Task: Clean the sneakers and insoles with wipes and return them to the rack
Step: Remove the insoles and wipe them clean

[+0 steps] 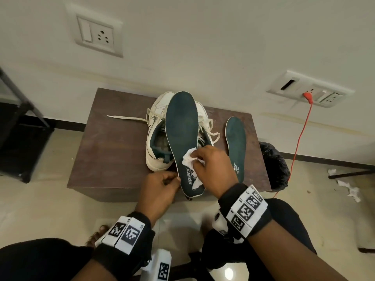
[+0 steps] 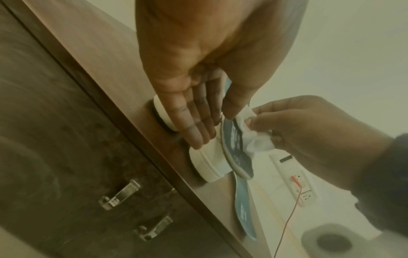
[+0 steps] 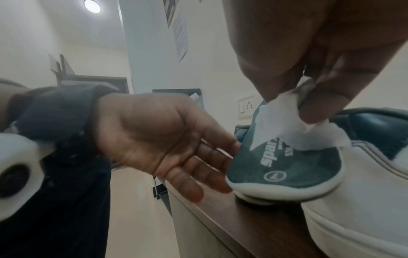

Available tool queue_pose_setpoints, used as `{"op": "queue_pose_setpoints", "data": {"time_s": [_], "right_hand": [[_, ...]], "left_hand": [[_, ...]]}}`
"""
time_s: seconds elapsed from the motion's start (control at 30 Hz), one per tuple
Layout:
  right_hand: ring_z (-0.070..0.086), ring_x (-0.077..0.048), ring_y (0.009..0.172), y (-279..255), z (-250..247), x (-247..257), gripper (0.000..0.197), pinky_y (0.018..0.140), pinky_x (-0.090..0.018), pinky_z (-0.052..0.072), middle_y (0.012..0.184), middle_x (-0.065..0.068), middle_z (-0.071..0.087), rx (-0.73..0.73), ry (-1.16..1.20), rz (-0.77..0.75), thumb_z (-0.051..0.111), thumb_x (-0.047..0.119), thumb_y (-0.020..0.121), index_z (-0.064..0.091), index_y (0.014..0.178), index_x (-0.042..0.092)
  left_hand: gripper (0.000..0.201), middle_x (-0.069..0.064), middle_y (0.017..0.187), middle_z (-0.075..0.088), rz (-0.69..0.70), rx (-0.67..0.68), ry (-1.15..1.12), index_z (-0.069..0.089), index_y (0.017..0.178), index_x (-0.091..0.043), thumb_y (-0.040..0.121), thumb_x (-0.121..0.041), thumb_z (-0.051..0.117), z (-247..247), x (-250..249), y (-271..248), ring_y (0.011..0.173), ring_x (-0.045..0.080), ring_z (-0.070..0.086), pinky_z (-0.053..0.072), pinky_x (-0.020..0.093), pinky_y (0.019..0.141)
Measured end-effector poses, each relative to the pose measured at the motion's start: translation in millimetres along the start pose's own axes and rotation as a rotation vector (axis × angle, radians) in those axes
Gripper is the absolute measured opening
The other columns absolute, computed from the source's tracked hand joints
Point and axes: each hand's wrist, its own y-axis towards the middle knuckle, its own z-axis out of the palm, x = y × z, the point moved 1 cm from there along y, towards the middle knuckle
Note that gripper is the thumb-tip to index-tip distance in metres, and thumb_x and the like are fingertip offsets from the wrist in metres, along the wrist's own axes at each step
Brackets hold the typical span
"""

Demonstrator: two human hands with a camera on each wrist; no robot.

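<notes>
A dark green insole (image 1: 181,122) stands tilted over a pair of white sneakers (image 1: 157,126) on a brown table (image 1: 105,149). My left hand (image 1: 176,178) pinches its heel edge, thumb on the printed face and fingers behind, as the left wrist view shows the insole (image 2: 234,150). My right hand (image 1: 199,161) pinches a crumpled white wipe (image 1: 189,159) and presses it on the insole near the printed logo; the right wrist view shows the wipe (image 3: 282,118) on the insole (image 3: 293,167). A second green insole (image 1: 236,138) lies flat on the table to the right.
A loose lace (image 1: 125,118) trails left from the sneakers. A black bin bag (image 1: 274,163) stands at the table's right side, with a red cable (image 1: 300,142) running to a wall socket. Crumpled wipes (image 1: 349,187) lie on the floor. A dark rack (image 1: 18,126) stands at left.
</notes>
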Motion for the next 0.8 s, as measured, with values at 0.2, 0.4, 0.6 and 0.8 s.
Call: {"op": "queue_pose_setpoints", "data": {"time_s": [0.2, 0.4, 0.6, 0.8], "right_hand": [[0.063, -0.019, 0.089, -2.2, -1.5, 4.7, 0.023, 0.068, -0.007, 0.030, 0.098, -0.004, 0.072, -0.006, 0.046, 0.049, 0.058, 0.004, 0.079, 0.073, 0.096, 0.010], [0.060, -0.024, 0.083, -14.3, 6.6, 11.9, 0.022, 0.069, -0.031, 0.045, 0.090, -0.005, 0.061, 0.143, -0.066, -0.088, 0.057, 0.010, 0.083, 0.071, 0.099, 0.014], [0.059, -0.026, 0.099, 47.2, 0.5, -3.9, 0.029, 0.084, -0.033, 0.045, 0.107, -0.009, 0.064, 0.073, -0.144, 0.081, 0.051, 0.009, 0.088, 0.069, 0.109, 0.013], [0.060, -0.029, 0.095, 34.6, -0.5, 14.6, 0.026, 0.078, -0.031, 0.042, 0.101, -0.011, 0.066, 0.217, -0.127, -0.045, 0.057, 0.007, 0.082, 0.071, 0.103, 0.010]], "left_hand": [[0.018, 0.000, 0.086, 0.075, 0.004, 0.088, -0.050, 0.071, 0.098, -0.015, 0.095, -0.006, 0.055, 0.9, -2.4, -3.9, 0.075, 0.015, 0.072, 0.058, 0.029, 0.062], [0.038, 0.000, 0.078, 0.074, -0.004, 0.101, -0.078, 0.072, 0.080, -0.027, 0.096, -0.003, 0.048, -5.3, -15.4, -0.2, 0.071, 0.012, 0.071, 0.058, 0.029, 0.058], [0.034, -0.007, 0.076, 0.073, -0.015, 0.127, -0.073, 0.071, 0.087, -0.025, 0.096, -0.001, 0.048, -6.7, -17.4, 0.5, 0.062, 0.006, 0.068, 0.052, 0.022, 0.050], [0.035, 0.009, 0.083, 0.074, -0.076, 0.107, -0.149, 0.072, 0.082, -0.019, 0.096, 0.000, 0.047, -7.6, -17.9, 1.2, 0.072, 0.024, 0.072, 0.060, 0.041, 0.063]]}}
